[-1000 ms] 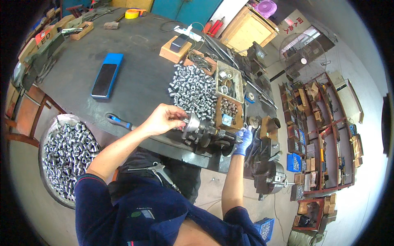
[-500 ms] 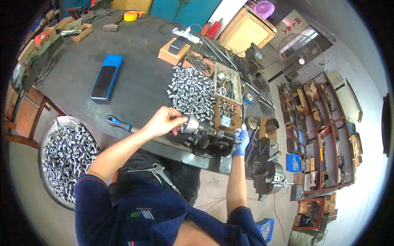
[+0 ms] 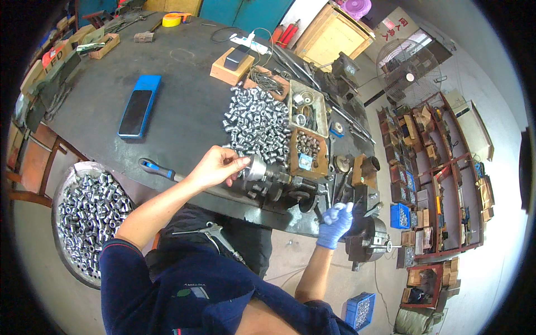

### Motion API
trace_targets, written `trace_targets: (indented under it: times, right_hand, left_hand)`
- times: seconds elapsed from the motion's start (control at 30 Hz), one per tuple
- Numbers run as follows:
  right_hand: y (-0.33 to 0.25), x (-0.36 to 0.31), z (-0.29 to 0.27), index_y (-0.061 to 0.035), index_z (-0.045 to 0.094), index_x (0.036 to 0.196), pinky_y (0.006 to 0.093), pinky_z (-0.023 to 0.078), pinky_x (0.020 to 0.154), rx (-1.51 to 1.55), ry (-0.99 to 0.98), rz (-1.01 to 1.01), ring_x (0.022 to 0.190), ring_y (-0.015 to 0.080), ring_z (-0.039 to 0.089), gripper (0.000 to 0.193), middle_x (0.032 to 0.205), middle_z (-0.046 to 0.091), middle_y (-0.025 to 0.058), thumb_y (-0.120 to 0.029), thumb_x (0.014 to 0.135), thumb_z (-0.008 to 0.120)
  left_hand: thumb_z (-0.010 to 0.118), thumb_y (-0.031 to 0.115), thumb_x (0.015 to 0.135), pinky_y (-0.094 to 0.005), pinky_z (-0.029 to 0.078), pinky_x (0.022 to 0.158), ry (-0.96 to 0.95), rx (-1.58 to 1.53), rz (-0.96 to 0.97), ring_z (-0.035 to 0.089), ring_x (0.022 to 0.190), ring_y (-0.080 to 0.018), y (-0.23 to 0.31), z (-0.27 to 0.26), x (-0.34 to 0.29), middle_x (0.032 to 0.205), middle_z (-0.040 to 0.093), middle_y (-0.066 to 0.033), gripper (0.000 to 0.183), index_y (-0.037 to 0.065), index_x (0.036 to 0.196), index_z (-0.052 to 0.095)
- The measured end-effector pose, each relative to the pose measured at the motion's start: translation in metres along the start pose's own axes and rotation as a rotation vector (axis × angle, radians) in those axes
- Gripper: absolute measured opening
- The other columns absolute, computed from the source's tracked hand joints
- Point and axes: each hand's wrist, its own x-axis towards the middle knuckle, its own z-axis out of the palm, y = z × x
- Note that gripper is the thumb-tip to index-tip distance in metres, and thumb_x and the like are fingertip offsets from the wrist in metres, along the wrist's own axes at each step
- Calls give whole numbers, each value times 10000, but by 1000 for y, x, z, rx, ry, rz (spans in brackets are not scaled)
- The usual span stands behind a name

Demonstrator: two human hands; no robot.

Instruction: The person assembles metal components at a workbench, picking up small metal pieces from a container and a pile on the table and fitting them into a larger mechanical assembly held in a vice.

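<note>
At frame centre, the left hand (image 3: 216, 167), pinched together, meets the metal chuck (image 3: 257, 169) near the lower edge of the tabletop (image 3: 187, 103); its grip is unclear. The gloved right hand (image 3: 336, 222) curls beside the bench vise (image 3: 368, 239), contents hidden. Bare tabletop spreads upper left.

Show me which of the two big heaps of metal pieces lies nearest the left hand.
The heap on the dark bench, just beyond the left hand; the other heap sits in a round tray at lower left, farther off.

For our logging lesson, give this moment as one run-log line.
bare left hand: at round silver metal fixture; blue-gloved right hand: beside dark metal vise
</note>
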Motion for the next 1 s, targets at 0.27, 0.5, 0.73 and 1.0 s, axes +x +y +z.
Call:
trace_targets:
  times: [0.27, 0.5, 0.73, 1.0]
  right_hand:
    - [64, 81, -28, -94, 556, 796, 203, 347, 371, -339, 374, 36, 457, 75, 477, 180, 637, 556, 2, -267, 846, 562]
    - [9, 94, 36, -91, 509, 703, 202, 303, 326, -48, 53, -85, 385, 62, 392, 254, 525, 464, -9, -273, 880, 517]
    - [-7, 7, 23, -27, 530, 768, 194, 315, 339, 6, -52, -264, 417, 66, 392, 341, 571, 481, 25, -296, 932, 401]
    - [48, 23, -51, -58, 560, 914, 233, 441, 491, -107, 185, 76, 577, 115, 526, 189, 744, 569, 31, -233, 849, 531]
  left_hand:
    - [617, 269, 820, -239, 442, 436, 2, -53, -40, 534, 467, -115, 12, -3, 1, 571, 553, -62, 343, -47, 690, 586]
    - [622, 271, 812, -228, 392, 401, 235, 193, -70, 524, 441, -94, 19, -84, -59, 507, 540, -36, 318, -21, 690, 599]
    - [632, 161, 703, -339, 409, 438, 651, 902, -445, 531, 417, -204, -9, -175, -211, 458, 506, -133, 269, -40, 551, 538]
    - [609, 121, 717, -384, 458, 641, 385, 937, 48, 596, 741, -316, 1, -113, -77, 768, 602, -178, 138, -3, 776, 625]
